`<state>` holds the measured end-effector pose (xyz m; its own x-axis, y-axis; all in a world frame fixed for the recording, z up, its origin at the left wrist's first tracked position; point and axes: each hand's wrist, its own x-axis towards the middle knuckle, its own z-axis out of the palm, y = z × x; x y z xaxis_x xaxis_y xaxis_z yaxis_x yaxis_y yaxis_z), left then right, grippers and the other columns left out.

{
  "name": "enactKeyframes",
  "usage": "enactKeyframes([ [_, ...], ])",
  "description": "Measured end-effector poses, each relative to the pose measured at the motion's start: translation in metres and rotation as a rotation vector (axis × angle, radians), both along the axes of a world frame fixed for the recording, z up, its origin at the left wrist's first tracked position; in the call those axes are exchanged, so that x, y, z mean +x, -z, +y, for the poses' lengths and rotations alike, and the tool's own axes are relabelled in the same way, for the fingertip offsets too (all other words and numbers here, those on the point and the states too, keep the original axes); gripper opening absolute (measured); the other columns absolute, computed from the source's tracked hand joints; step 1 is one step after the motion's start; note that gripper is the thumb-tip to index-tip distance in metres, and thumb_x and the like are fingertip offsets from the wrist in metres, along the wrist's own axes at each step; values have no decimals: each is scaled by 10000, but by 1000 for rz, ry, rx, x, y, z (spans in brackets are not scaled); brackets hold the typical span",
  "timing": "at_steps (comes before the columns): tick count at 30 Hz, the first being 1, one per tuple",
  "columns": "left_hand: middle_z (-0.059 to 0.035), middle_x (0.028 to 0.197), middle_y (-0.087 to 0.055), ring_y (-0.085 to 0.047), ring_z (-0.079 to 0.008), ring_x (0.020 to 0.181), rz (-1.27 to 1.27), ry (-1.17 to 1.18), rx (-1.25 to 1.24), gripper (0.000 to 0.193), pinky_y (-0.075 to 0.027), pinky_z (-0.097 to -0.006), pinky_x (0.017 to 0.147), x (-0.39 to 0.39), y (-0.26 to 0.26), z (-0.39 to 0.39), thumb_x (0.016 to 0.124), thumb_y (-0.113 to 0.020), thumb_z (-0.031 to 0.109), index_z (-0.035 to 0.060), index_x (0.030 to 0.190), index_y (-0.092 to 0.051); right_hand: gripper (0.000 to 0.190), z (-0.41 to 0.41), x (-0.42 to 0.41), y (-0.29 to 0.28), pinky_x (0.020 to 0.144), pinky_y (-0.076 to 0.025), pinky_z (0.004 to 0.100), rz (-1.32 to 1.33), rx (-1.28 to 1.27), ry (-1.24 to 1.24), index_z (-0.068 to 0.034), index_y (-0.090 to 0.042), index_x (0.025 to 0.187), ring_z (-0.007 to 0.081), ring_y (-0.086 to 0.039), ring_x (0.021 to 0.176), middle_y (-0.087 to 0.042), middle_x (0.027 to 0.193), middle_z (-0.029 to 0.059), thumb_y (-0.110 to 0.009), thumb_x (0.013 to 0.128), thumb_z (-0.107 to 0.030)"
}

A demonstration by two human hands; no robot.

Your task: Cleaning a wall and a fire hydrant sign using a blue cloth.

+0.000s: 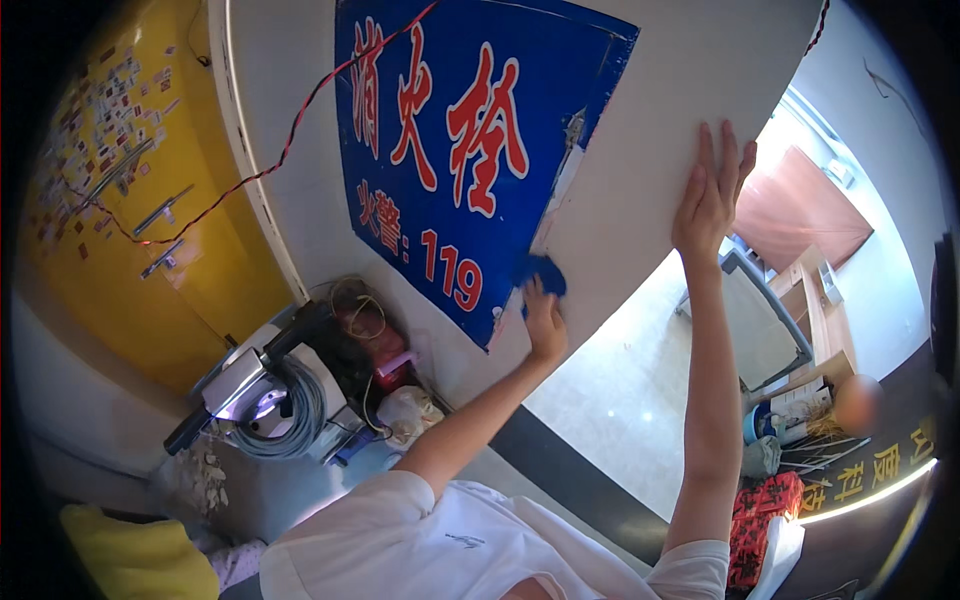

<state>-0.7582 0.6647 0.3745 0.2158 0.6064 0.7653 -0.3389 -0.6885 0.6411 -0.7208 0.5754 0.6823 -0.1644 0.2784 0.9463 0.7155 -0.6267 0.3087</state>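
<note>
My left hand (545, 322) holds a blue pad or cloth (549, 274) against the white wall (622, 172); the pad is slightly blurred. It is at the lower right edge of a large blue fire hydrant sign (465, 244) with red, white-edged characters. Along that right edge the sign is torn, and whitish backing (564, 180) shows through. Farther right, my right hand (709, 202) rests flat on the wall near its corner, fingers spread and nothing in them.
A twisted red-and-black wire (289, 139) hangs across the sign. At left stand a yellow door (232, 300) with stickers and a coil of grey cable (307, 420). Past the corner are a mesh-backed chair (757, 315) and a desk (829, 322). A red patterned box (750, 551) sits lower right.
</note>
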Motion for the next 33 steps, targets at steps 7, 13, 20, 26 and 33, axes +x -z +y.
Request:
enactKeyframes([
  [7,-250,1021,-646,-625,-411,934,239,419,-437,185,-507,-386,765,-51,-32,-66,946,-537,67,-26,1088,-612,397,-17,3,1,1119,-300,519,66,0,141,-97,-510,1368,419,-237,1407,-369,1489,99,-341,1028,-211],
  [13,-193,1273,-584,-596,-290,1095,-143,690,-1269,382,-449,-342,951,-54,-38,-18,989,-486,124,-46,1331,-489,503,1,-69,75,1156,-206,472,476,223,-239,-66,-469,1395,367,-248,1420,-344,1512,148,-228,1047,-339],
  [20,-159,1277,-584,-593,-310,1140,-80,1246,-1639,554,-468,-439,991,-159,-73,7,958,-388,448,42,1318,-503,733,-64,-131,279,941,-442,352,1875,679,-797,33,-643,1101,218,-625,1030,-681,1039,169,-268,991,-586],
  [26,-110,1137,-638,-650,-212,974,173,1022,-1361,472,-522,-324,874,-197,-80,-3,839,-710,239,36,1233,-549,496,-48,-183,285,653,-375,266,1932,729,-1110,-76,-560,853,94,-506,701,-557,783,-29,-409,972,-533],
  [33,-97,1183,-619,-623,-188,1037,203,814,-891,480,-505,-316,904,-218,-106,4,802,-725,25,12,1242,-532,169,-71,-206,225,688,-408,197,1807,257,-1240,-33,-545,931,41,-515,770,-558,835,-38,-693,860,-74],
])
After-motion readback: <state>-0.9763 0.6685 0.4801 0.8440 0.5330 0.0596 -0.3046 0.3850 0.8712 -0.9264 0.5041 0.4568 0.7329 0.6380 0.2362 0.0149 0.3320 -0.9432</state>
